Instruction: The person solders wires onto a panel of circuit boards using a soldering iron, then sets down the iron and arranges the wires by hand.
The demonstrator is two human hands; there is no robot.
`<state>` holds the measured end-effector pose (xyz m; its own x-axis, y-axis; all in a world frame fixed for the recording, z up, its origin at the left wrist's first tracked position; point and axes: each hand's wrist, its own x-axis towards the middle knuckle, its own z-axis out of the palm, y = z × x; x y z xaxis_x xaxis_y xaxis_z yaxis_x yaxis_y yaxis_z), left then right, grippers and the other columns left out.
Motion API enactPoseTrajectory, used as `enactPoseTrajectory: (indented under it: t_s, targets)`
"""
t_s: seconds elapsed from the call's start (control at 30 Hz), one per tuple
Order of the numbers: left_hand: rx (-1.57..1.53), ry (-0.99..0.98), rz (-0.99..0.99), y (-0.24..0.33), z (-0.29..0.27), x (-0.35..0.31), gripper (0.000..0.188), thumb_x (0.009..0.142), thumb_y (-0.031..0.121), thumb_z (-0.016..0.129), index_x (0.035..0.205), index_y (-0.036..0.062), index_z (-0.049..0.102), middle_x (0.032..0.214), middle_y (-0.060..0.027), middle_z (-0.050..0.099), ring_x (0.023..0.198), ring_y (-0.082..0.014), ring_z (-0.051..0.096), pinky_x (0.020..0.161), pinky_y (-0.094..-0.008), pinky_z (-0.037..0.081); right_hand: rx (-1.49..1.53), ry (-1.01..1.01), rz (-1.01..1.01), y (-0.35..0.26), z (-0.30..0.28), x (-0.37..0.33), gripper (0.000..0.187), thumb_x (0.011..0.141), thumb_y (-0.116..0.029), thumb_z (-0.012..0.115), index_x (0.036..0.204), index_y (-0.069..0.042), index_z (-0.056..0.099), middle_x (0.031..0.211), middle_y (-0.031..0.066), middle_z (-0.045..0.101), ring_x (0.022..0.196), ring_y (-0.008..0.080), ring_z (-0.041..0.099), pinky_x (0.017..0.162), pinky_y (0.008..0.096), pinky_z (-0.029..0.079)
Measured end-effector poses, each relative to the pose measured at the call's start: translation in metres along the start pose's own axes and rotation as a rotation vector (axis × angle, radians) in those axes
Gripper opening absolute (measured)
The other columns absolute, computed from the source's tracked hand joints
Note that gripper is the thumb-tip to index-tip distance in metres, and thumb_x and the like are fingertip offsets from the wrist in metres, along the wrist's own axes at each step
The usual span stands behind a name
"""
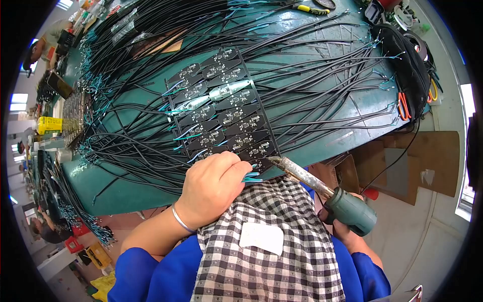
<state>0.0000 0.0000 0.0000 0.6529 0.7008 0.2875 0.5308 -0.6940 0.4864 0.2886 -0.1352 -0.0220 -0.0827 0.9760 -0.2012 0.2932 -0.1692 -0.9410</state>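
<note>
A panel of black circuit boards [234,117] lies on the green work table, with black cables running off both sides. My left hand [212,189] is closed at the panel's near edge, fingers pinched together beside thin teal wire ends [251,177]. These wires poke out from under its fingertips; the fingers hide the rest of them. In my right hand [343,229] is a soldering gun [309,176] with a green handle and a worn metal barrel. Its tip points left and reaches the panel's near right corner, close to the left fingertips. Whether it touches a board, I cannot tell.
Bundles of black cables [131,156] with teal ends spread over the table. At the back lie yellow-handled pliers [312,9]. A black pouch [402,68] and orange-handled scissors [404,106] sit at the right edge. A yellow bottle [49,125] stands left; cardboard [427,161] leans at right.
</note>
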Motion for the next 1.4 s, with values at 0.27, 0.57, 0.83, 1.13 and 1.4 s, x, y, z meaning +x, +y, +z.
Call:
enactPoseTrajectory:
  t_s: [0.27, 0.57, 0.83, 1.13, 1.4]
  targets:
    - [-0.035, 0.006, 0.062, -0.003, 0.012, -0.001, 0.035, 0.056, 0.001, 0.071, 0.09, 0.0046, 0.063, 0.085, -0.0076, 0.056, 0.069, -0.0231, 0.059, 0.056, -0.0326, 0.048, 0.168, 0.081, 0.088, -0.001, -0.002, -0.007, 0.035, 0.079, -0.031, 0.064, 0.097, -0.001, 0.061, 0.078, 0.0054, 0.066, 0.071, 0.0179, 0.064, 0.071, 0.0306, 0.048]
    - [0.008, -0.057, 0.145, 0.003, 0.011, 0.003, 0.03, 0.061, 0.004, 0.068, 0.091, 0.0024, 0.063, 0.083, -0.0079, 0.057, 0.067, -0.0222, 0.059, 0.054, -0.0315, 0.049, -0.211, 0.112, -0.113, 0.002, -0.002, -0.004, 0.031, 0.076, -0.028, 0.066, 0.094, -0.003, 0.063, 0.089, 0.0098, 0.066, 0.081, 0.0251, 0.064, 0.075, 0.0335, 0.05]
    - [-0.022, -0.006, 0.111, 0.004, 0.017, 0.001, 0.031, 0.062, 0.002, 0.068, 0.092, 0.0022, 0.061, 0.083, -0.0081, 0.055, 0.066, -0.022, 0.059, 0.052, -0.0318, 0.049, -0.24, 0.169, -0.168, 0.032, 0.004, -0.018, 0.044, 0.074, -0.036, 0.068, 0.104, -0.005, 0.059, 0.103, 0.0112, 0.06, 0.093, 0.0278, 0.059, 0.082, 0.0361, 0.046]
    - [-0.034, -0.023, 0.057, 0.007, 0.019, 0.003, 0.037, 0.054, -0.001, 0.072, 0.09, 0.0041, 0.063, 0.083, -0.0079, 0.058, 0.069, -0.0239, 0.059, 0.057, -0.0327, 0.049, -0.533, 0.115, -0.337, 0.038, -0.003, -0.013, 0.049, 0.073, -0.033, 0.069, 0.109, -0.003, 0.055, 0.099, 0.0104, 0.063, 0.086, 0.0286, 0.063, 0.078, 0.0361, 0.049]
    - [-0.033, -0.055, 0.031, 0.006, 0.016, 0.003, 0.038, 0.054, -0.001, 0.072, 0.09, 0.0044, 0.063, 0.084, -0.0075, 0.057, 0.068, -0.0234, 0.059, 0.057, -0.0326, 0.048, -0.529, -0.037, -0.206, 0.038, -0.002, -0.011, 0.035, 0.077, -0.035, 0.063, 0.102, -0.009, 0.063, 0.102, 0.0072, 0.061, 0.096, 0.0262, 0.056, 0.086, 0.0391, 0.042]
